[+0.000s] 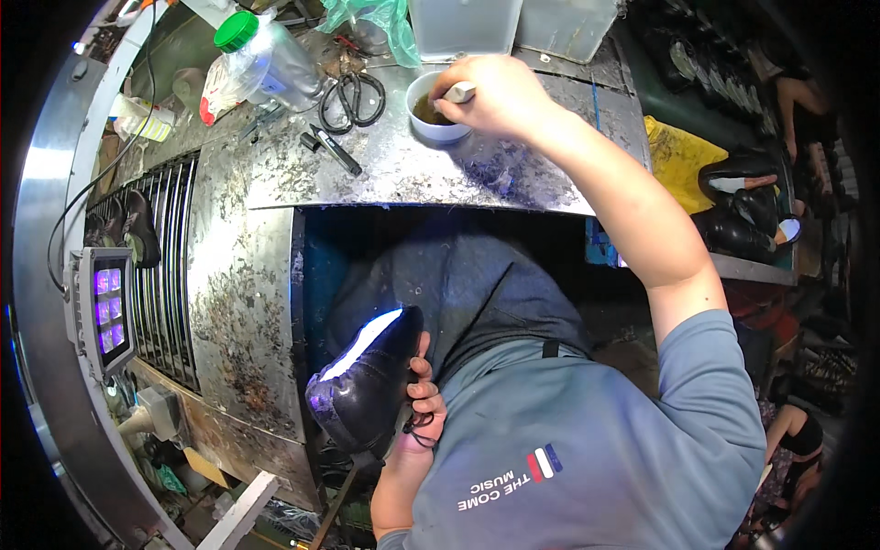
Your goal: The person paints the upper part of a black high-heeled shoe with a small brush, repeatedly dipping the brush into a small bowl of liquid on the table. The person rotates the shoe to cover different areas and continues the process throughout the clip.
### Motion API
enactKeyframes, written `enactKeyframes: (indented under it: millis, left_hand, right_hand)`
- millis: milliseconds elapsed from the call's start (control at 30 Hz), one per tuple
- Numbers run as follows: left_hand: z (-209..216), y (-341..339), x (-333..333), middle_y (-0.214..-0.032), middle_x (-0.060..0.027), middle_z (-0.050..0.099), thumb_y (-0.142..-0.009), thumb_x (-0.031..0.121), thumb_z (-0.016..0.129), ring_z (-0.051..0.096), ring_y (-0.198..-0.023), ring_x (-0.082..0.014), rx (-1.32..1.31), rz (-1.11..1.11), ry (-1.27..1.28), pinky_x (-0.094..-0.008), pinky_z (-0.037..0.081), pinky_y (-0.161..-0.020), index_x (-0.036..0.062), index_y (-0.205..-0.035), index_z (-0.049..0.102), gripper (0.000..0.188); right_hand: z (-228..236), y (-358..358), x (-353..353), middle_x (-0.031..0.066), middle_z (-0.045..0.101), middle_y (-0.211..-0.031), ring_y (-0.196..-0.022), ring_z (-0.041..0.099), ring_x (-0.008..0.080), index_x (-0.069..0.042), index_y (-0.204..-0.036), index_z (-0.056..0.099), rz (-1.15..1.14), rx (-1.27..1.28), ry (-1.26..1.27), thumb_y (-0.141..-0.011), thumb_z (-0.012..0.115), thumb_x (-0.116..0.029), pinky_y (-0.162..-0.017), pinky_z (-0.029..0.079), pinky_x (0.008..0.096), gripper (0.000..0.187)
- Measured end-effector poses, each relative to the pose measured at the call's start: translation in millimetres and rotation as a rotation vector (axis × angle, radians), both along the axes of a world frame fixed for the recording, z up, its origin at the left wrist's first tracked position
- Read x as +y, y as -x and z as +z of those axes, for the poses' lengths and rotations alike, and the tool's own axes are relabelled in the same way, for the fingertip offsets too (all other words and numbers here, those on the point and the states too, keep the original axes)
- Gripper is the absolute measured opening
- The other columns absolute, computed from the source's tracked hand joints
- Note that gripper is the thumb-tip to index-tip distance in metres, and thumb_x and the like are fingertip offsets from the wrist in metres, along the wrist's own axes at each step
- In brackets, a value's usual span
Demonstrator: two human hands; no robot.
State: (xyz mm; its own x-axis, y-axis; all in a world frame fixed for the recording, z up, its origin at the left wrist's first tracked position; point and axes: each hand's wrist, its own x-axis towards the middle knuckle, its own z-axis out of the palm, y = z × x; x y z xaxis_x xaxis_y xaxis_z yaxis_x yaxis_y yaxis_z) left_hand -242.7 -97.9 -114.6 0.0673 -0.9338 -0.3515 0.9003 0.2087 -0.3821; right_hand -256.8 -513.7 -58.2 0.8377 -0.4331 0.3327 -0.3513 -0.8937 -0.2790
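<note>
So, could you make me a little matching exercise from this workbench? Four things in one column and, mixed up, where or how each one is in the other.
Things:
1. Black shoe
2. Scissors
3. Clear jar
4. White bowl

Places and states:
A. Topped with a green lid
B. Under the right hand, which grips a pale-handled tool
C. Held up in the left hand, off the bench
D. Lying on the metal worktop, between the jar and the bowl

Right pairs: 1-C, 2-D, 3-A, 4-B
</note>
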Motion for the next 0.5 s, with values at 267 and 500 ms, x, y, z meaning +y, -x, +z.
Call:
enactKeyframes:
  millis: [267,500]
  left_hand:
    - [3,-1,-7,-0.126,-0.0127,0.068,-0.1,0.033,0.063,0.073,-0.095,-0.0241,0.018,0.011,0.015,-0.0308,0.058,-0.073,0.001,-0.158,0.031,0.073]
    - [5,2,-5,-0.124,-0.0117,0.068,-0.1,0.031,0.062,0.073,-0.094,-0.0238,0.035,0.024,-0.01,-0.0303,0.058,-0.072,0.0004,-0.158,0.032,0.072]
  right_hand:
    - [20,13,0,0.0061,0.075,-0.092,-0.09,0.073,0.0297,-0.019,-0.1,0.078,0.049,-0.183,0.077,-0.089,0.07,-0.034,-0.079,0.059,0.0426,0.02]
    - [-4,5,-5,0.0048,0.075,-0.095,-0.091,0.072,0.0278,-0.018,-0.097,0.078,0.003,-0.04,0.071,-0.086,0.075,-0.032,-0.08,0.059,0.0402,0.018]
